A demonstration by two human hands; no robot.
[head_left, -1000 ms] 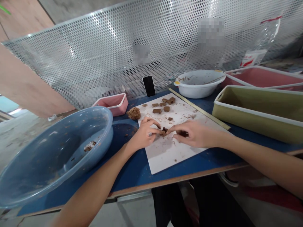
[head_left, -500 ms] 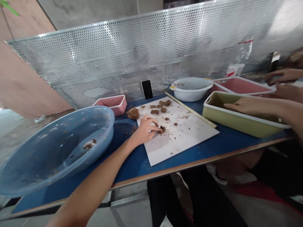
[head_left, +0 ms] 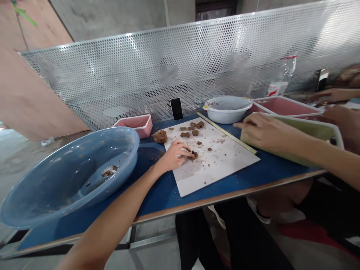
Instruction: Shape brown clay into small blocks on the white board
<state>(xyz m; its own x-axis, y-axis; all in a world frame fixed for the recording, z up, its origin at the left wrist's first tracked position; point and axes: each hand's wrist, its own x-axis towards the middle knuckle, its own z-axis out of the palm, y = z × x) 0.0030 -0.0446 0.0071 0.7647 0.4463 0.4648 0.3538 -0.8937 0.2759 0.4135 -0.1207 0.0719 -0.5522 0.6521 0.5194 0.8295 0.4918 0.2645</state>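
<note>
My left hand (head_left: 176, 155) rests at the left side of a white board (head_left: 213, 170), its fingertips pinching a small brown clay piece (head_left: 193, 155) with a dark hollow in it. My right hand (head_left: 260, 131) hangs in the air above the left end of a green bin (head_left: 292, 152), index finger stretched out to the left and the other fingers bent. I see nothing held in it, though it is slightly blurred. Several small shaped clay pieces (head_left: 185, 134) lie at the back of the board, with crumbs around. A rough clay lump (head_left: 159, 136) sits by its left edge.
A big blue basin (head_left: 67, 202) leans at the left. Behind stand a small pink bin (head_left: 144, 127), a phone (head_left: 177, 109), a white basin (head_left: 227, 117) and another pink bin (head_left: 287, 106). A yellowish strip (head_left: 227, 133) edges the board. A co-worker's hands (head_left: 330, 95) are at the far right.
My right hand has come up out of the green bin and moved left toward the board. My left hand stays at the clay piece, and the view has shifted slightly.
</note>
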